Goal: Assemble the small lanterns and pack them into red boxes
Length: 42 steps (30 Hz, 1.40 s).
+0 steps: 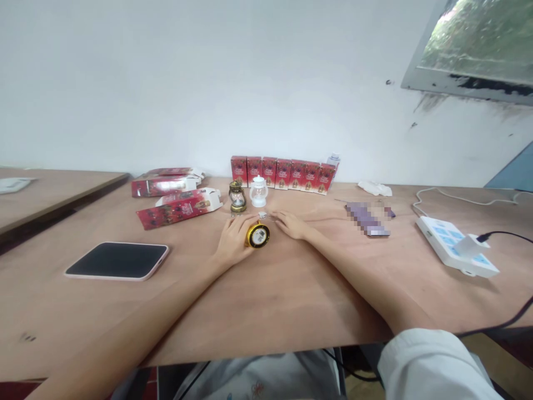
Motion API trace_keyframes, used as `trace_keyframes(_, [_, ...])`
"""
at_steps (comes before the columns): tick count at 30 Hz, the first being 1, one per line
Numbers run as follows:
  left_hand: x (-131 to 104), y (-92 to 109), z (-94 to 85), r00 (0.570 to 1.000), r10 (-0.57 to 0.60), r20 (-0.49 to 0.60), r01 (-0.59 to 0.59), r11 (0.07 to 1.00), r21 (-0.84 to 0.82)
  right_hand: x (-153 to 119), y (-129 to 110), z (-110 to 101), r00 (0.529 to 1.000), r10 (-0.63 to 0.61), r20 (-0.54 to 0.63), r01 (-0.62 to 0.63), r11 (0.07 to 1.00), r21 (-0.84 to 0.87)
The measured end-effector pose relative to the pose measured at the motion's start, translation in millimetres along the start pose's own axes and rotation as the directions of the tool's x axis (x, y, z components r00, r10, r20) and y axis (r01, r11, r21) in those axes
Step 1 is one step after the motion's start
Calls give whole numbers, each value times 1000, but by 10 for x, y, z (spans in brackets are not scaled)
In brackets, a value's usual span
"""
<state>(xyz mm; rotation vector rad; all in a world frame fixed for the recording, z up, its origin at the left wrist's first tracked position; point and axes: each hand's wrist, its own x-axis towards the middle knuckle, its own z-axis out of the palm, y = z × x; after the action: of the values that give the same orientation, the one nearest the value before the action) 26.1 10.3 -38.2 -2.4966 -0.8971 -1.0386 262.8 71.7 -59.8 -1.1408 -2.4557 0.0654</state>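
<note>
My left hand (pixel 234 241) rests on the wooden table, its fingers stretched forward and its thumb side against a small gold lantern (pixel 259 235). That lantern lies on its side with its round base toward me. My right hand (pixel 290 224) lies across from it, fingers extended and slightly apart on the tabletop. Between the fingertips of both hands is a small whitish piece (pixel 262 215), too small to name. Just beyond stand a bronze-coloured lantern (pixel 237 198) and a white lantern (pixel 259 192), both upright. My left thumb is mostly hidden.
Several red printed boxes (pixel 283 174) stand in a row by the wall. Unfolded red cartons (pixel 181 208) lie at left, behind a phone (pixel 117 260). At right are a pixelated purple item (pixel 367 219), crumpled tissue (pixel 375 188) and a white power strip (pixel 441 236) with cables.
</note>
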Motion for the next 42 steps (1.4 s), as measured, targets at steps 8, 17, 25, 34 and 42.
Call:
trace_keyframes(8, [12, 11, -19, 1000, 6, 5, -6, 1000, -12, -456, -488, -122, 998, 27, -49, -23, 995, 93])
trace_keyframes(17, [-2, 7, 4, 999, 26, 37, -25, 999, -20, -588, -608, -179, 983, 111, -147, -113, 994, -7])
trace_keyframes(25, [16, 11, 2, 999, 26, 39, -26, 1000, -16, -576, -529, -124, 981, 40, -190, -43, 999, -12])
trace_keyframes(34, [11, -2, 14, 996, 30, 78, -27, 999, -41, -586, -550, -165, 895, -159, -416, 194, 980, 44])
trace_keyframes(42, [9, 0, 25, 993, 40, 111, -35, 998, -49, -636, -850, -205, 791, -89, -605, 242, 954, 177])
